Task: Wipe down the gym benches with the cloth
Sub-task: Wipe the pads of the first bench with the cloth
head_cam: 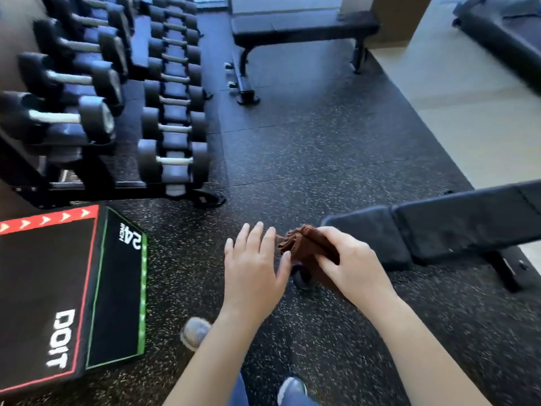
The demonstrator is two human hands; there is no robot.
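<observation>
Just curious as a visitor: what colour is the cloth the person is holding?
Brown, a reddish-brown. The cloth shows best in the head view, the only one here.

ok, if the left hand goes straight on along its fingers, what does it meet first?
Nothing close: the left hand is open, fingers pointing forward over speckled floor. Farther along that line stands the far bench; depth is unclear. The brown cloth sits beside its thumb, off that line.

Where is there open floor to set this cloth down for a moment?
Bare rubber floor lies between the dumbbell rack, the far bench and the near bench. A narrower strip runs between the plyo box and the grey shoe. Crowded: the rack's feet and under the near bench.
</observation>
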